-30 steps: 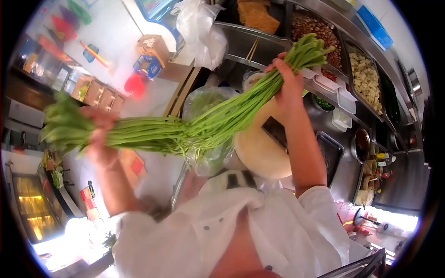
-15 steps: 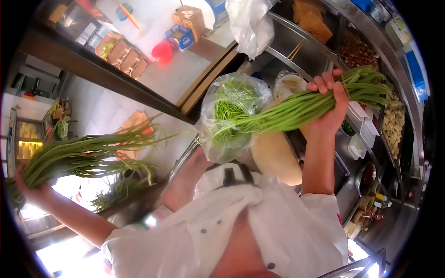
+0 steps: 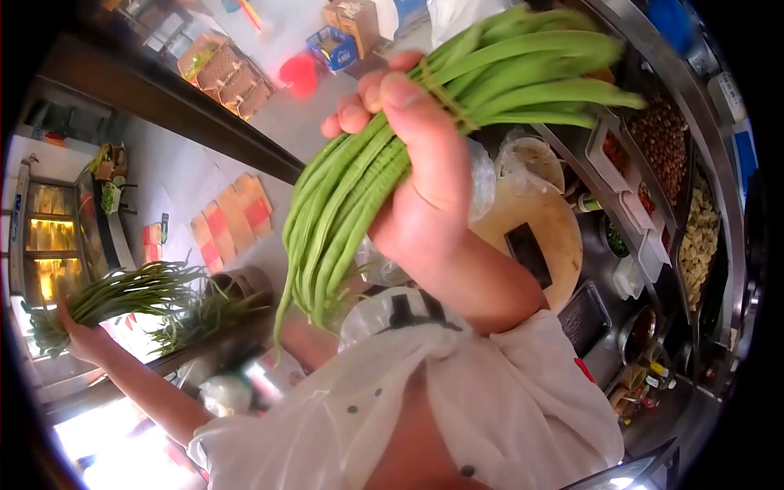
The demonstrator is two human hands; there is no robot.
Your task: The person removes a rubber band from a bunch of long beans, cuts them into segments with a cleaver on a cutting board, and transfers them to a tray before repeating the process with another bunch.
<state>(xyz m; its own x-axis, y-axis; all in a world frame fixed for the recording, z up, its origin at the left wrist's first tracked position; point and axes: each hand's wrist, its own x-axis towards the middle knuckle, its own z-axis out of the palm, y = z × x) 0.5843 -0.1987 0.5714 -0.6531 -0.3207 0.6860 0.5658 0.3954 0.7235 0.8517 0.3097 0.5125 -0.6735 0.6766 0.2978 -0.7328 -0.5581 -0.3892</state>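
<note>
Close to the camera, my right hand (image 3: 420, 151) is wrapped round a bundle of long green beans (image 3: 351, 204). A tie (image 3: 441, 94) binds the bundle just above the fingers, and the loose ends hang down to the left. Far out to the left, my left hand (image 3: 82, 339) grips a second bundle of long beans (image 3: 135, 296), its ends fanned to the right. Below that bundle lies a heap of loose green stalks (image 3: 208, 318). Behind my right hand, a clear plastic bag (image 3: 482, 180) is mostly hidden.
On the right, a round chopping board (image 3: 563, 233) carries a dark flat blade-like piece (image 3: 529, 255). Beyond it are trays of peanuts (image 3: 660, 147) and pale chopped food (image 3: 701, 237). A dark post (image 3: 163, 106) crosses the upper left; flattened cardboard (image 3: 233, 220) lies on the floor.
My right hand has swung left and up toward the camera with its bean bundle, away from the plastic bag, uncovering the chopping board. My left hand has shifted slightly right and lower, still holding its bundle.
</note>
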